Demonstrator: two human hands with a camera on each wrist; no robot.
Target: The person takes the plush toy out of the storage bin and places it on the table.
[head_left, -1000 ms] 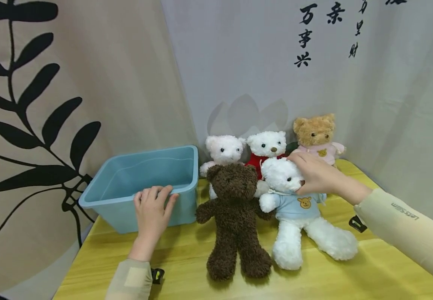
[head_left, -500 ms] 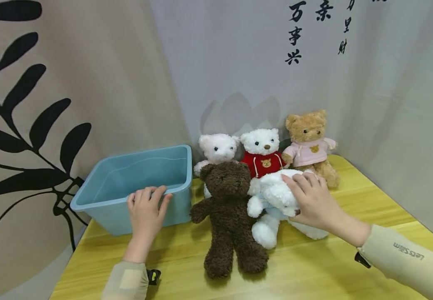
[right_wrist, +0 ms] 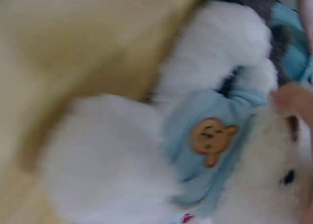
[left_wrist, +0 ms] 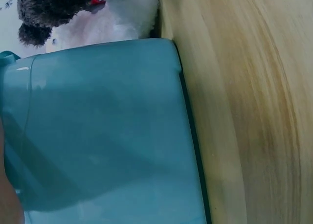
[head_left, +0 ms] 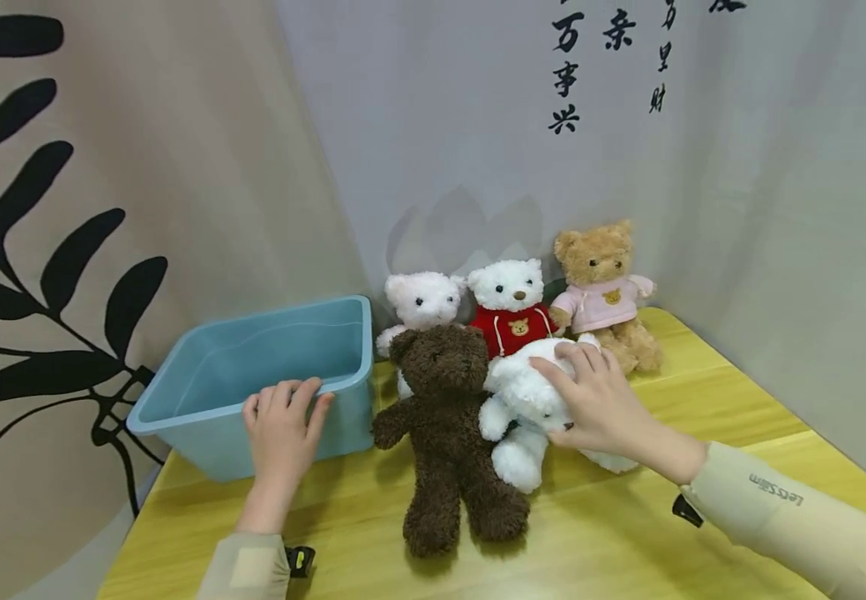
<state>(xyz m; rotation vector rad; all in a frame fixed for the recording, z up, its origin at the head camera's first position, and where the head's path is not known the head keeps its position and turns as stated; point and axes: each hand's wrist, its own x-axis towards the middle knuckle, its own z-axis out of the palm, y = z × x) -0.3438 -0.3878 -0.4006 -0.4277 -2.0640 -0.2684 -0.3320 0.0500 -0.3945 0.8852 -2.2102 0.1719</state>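
In the head view my right hand (head_left: 601,404) grips the head of a white teddy bear (head_left: 518,458), thumb on one side and fingers over the top. The bear leans forward, and in the right wrist view its light-blue shirt (right_wrist: 183,141) shows a brown bear patch. My left hand (head_left: 282,433) holds the near rim of a light-blue plastic bin (head_left: 361,408), fingers curled over the edge; their tips are hidden inside. A dark brown teddy bear (head_left: 451,442) sits between bin and white bear. The left wrist view shows mostly the bin's outer wall (left_wrist: 107,131).
Behind sit a pale pinkish-white bear (head_left: 425,298), a white bear in a red hoodie (head_left: 511,329) and a tan bear in a pink top (head_left: 601,296). All stand on a wood-grain table (head_left: 590,533) against a printed curtain (head_left: 215,167).
My right hand has tipped the white bear's head forward and down and drawn the bear left, close against the brown one. The left hand stays on the bin rim. The head view has shifted slightly.
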